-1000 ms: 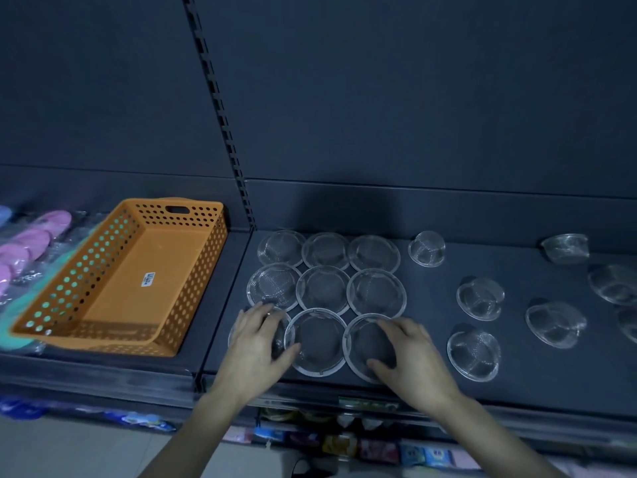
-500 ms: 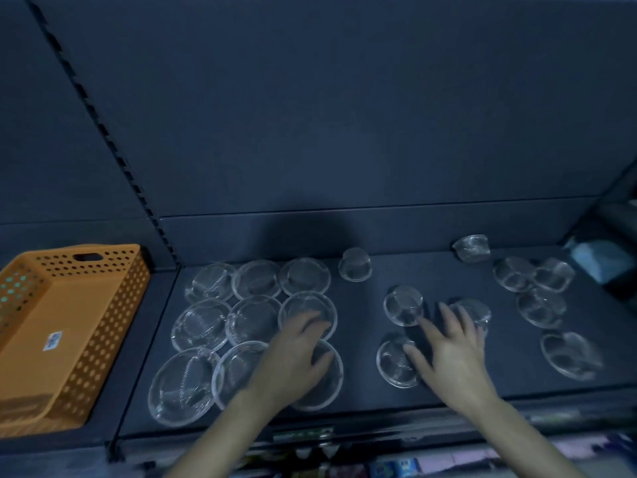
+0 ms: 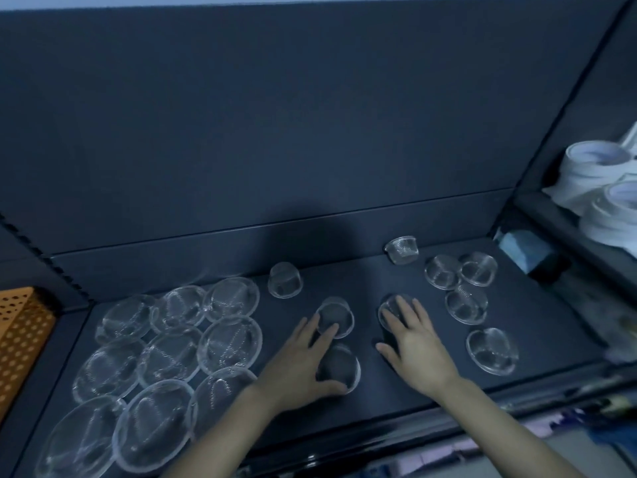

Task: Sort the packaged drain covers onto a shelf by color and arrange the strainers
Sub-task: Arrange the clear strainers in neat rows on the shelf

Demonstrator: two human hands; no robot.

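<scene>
Two small strainers sit just right of the grid of large strainers (image 3: pixel 179 343), one behind the other: near small strainer (image 3: pixel 343 370), far small strainer (image 3: pixel 336 313). The left hand (image 3: pixel 300 363) spans both, fingertips on the far one, thumb at the near one's front edge. Fingers are mostly straight, with no real grip. The right hand (image 3: pixel 413 343) lies flat, fingers extended over a third small strainer (image 3: pixel 388 307) further right of the grid, holding nothing. Parts are round, so there's no long axis to mind. The left hand is nearer the grid, so it likely slides its pair leftward against it. The loose cluster (image 3: pixel 465 301) far right of the grid suits the right hand. All on the dark shelf (image 3: pixel 379 408); orange basket (image 3: pixel 20 336) left of the grid.
</scene>
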